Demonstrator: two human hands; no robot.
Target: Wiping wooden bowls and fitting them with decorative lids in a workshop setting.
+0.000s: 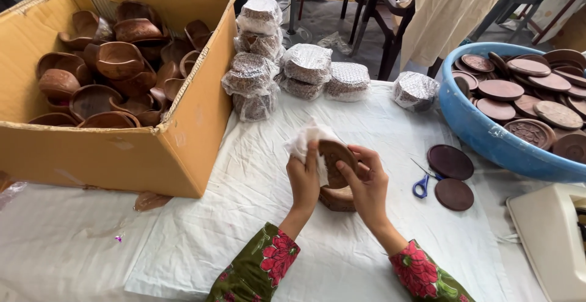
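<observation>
At centre frame, the left hand (303, 177) grips a wad of white cloth (307, 136) and presses it against a round brown disc (337, 158). The right hand (366, 183) grasps the disc by its rim, thumb on the near edge and fingers curled behind, holding it tilted on edge above the sheet (256, 174). Directly below the hands a brown bowl (337, 199) rests on the sheet.

Procedure for the wipe, as judged from the grip:
- Hold the disc by the rim only, so the face is open to the cloth.
- Keep the cloth bunched under the fingertips; a loose corner smears rather than cleans.
- Turn the disc with the right hand while the left works across it, so that no sector is missed.
- Work over the sheet and close to it. The piece looks like fired clay and would probably chip if dropped.

Surroundings: a cardboard box (183, 125) of brown bowls fills the upper left. Wrapped stacks (308, 64) stand at upper centre. A blue tub (488, 134) of discs sits at right. Two dark discs (450, 161) and blue-handled scissors (421, 185) lie just right of the hands, clear of the work.
</observation>
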